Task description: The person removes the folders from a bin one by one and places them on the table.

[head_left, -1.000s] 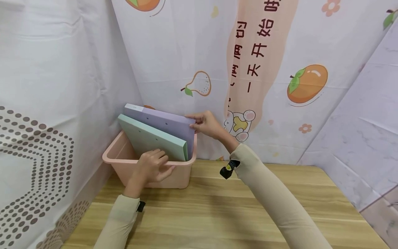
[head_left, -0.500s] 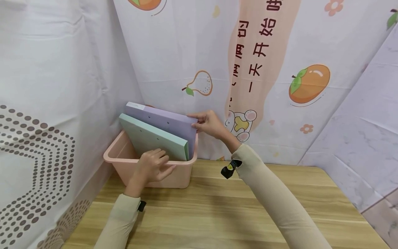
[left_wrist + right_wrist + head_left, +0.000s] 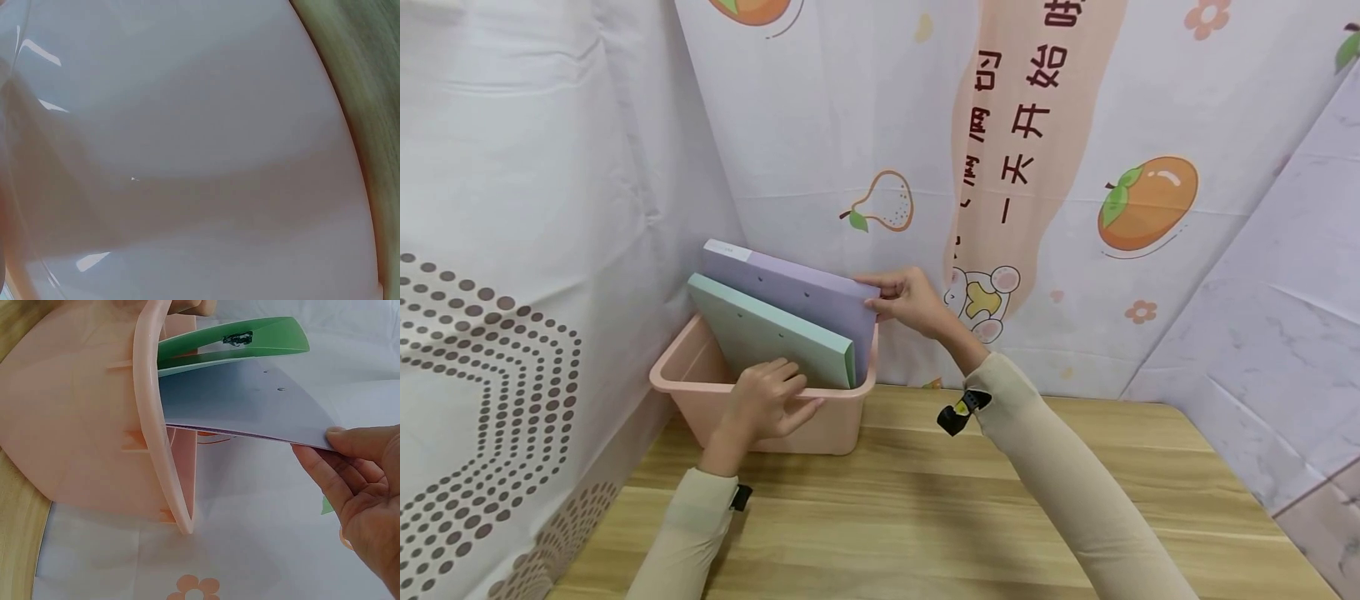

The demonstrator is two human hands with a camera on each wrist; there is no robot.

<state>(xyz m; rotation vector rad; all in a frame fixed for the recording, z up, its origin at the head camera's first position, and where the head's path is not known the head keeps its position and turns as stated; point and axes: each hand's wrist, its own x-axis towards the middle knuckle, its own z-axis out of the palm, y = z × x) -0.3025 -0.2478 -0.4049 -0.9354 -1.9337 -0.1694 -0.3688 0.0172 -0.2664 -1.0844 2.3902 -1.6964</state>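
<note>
A pink plastic bin (image 3: pixel 831 423) holds two file folders standing on a slant. The mint green folder (image 3: pixel 760 325) leans at the front, its green inside showing in the right wrist view. Behind it rises the lilac folder (image 3: pixel 831 302), with a pale label on its spine. My right hand (image 3: pixel 916 302) pinches the lilac folder's upper right corner between thumb and fingers. At the bin's front rim, my left hand (image 3: pixel 766 402) grips with its fingers over the edge and thumb outside, right by the green folder. Glossy bin wall (image 3: pixel 219 125) fills the left wrist view.
The bin stands on a wood-grain table (image 3: pixel 880 517) at its back left corner. Printed cloth (image 3: pixel 805 108) hangs behind, and another white cloth (image 3: pixel 527 158) hangs close on the left. Beige sleeves (image 3: pixel 1060 475) with black wrist straps cover both arms.
The lilac folder's left end has risen slightly, with my right hand still pinching its corner. My left hand keeps its place on the rim, and the green folder stays as it was.
</note>
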